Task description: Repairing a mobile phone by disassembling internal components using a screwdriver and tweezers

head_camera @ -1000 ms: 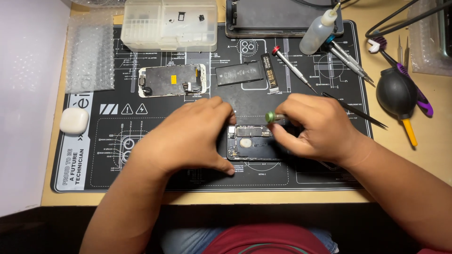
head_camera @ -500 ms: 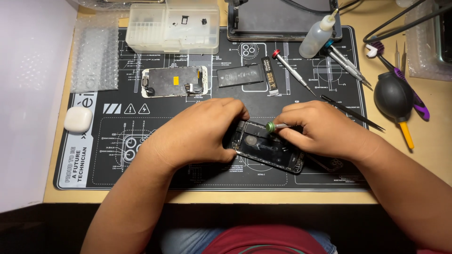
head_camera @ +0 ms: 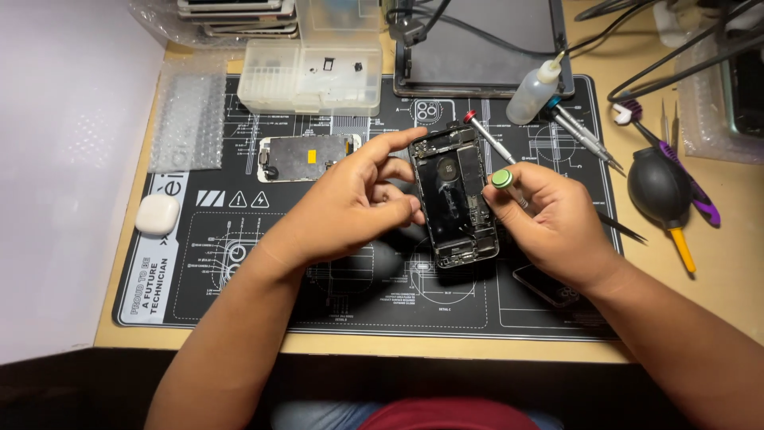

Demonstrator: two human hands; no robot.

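Over the black mat (head_camera: pixel 239 263), both hands' fingers (head_camera: pixel 398 143) grip the opened phone (head_camera: pixel 454 199), lengthwise away.

Left hand (head_camera: pixel 350 203) pinches, right hand (head_camera: pixel 553 219) curled in closed grip.

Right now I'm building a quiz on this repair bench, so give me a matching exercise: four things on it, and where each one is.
Things:
1. opened phone
2. green-capped screwdriver
3. white earbud case
4. black dust blower

Places:
A. on the mat's left edge
B. on the wooden table, right of the mat
C. in the right hand
D. held by the left hand

Pairs: 1-D, 2-C, 3-A, 4-B
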